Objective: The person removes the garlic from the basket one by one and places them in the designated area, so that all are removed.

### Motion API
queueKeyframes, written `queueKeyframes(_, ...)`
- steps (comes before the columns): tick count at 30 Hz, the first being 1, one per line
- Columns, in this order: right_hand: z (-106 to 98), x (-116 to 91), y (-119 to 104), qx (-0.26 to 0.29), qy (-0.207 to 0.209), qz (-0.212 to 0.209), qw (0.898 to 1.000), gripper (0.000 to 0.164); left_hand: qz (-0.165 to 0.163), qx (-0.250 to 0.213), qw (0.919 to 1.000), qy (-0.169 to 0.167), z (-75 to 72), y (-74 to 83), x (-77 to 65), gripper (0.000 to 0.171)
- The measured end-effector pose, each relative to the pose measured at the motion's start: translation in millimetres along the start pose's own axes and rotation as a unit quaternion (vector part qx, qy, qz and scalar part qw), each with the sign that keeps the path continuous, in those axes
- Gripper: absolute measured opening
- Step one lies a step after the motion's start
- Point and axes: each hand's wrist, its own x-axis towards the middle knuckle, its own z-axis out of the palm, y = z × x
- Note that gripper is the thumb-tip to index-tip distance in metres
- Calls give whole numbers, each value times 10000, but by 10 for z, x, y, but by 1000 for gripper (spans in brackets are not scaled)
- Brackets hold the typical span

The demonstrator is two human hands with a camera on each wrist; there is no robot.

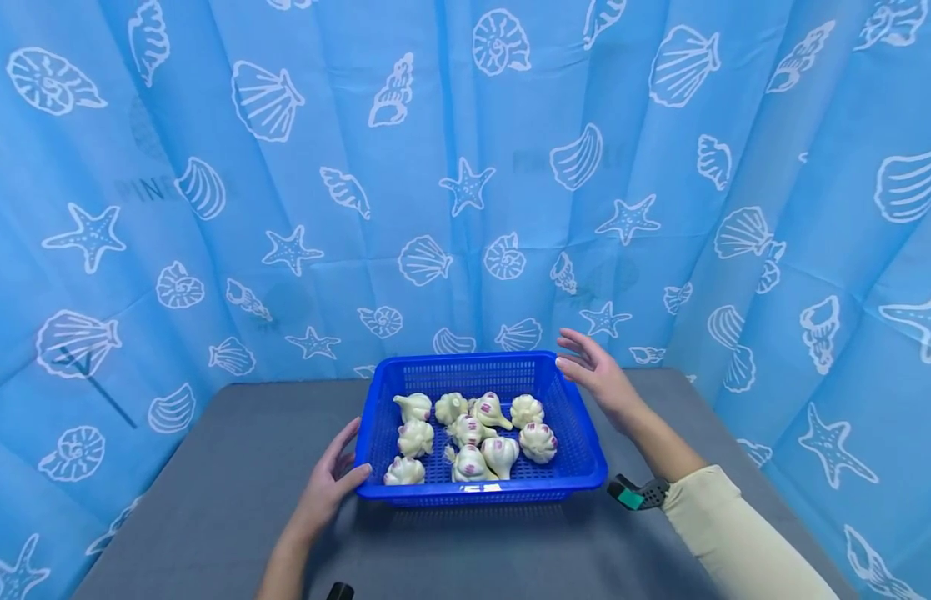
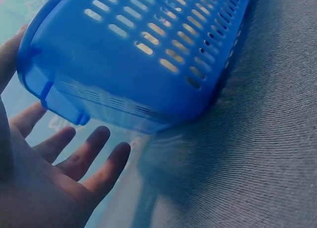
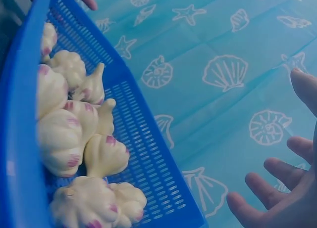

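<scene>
A blue plastic basket [image 1: 585, 433] with slotted walls holds several garlic bulbs [image 1: 501, 454], whitish with purple marks. At its left end is my left hand [image 1: 326, 492]; the thumb lies by the rim, and the fingers [image 2: 81, 159] spread loosely below it in the left wrist view. Whether the thumb touches the rim I cannot tell. My right hand [image 1: 596, 379] hovers beside the back right corner, fingers extended and holding nothing. In the right wrist view a gap separates those fingers [image 3: 262, 188] from the basket wall [image 3: 148, 154].
The basket stands on a grey cloth-covered table [image 1: 232, 500]. Behind and along both sides hangs a blue curtain [image 1: 465, 225] printed with white shells and starfish. A black wrist mount [image 1: 638, 493] sits by the right sleeve.
</scene>
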Motion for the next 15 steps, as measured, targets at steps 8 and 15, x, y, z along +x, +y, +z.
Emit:
queueKeyframes(8,26,287,-90,281,-334,243,9988,65,-74,16,10000,19,25,22,-15,62)
queueKeyframes(15,86,477,-113,225,-464,496,9974,66,-130,-45,9999,17,53,8,-19,61)
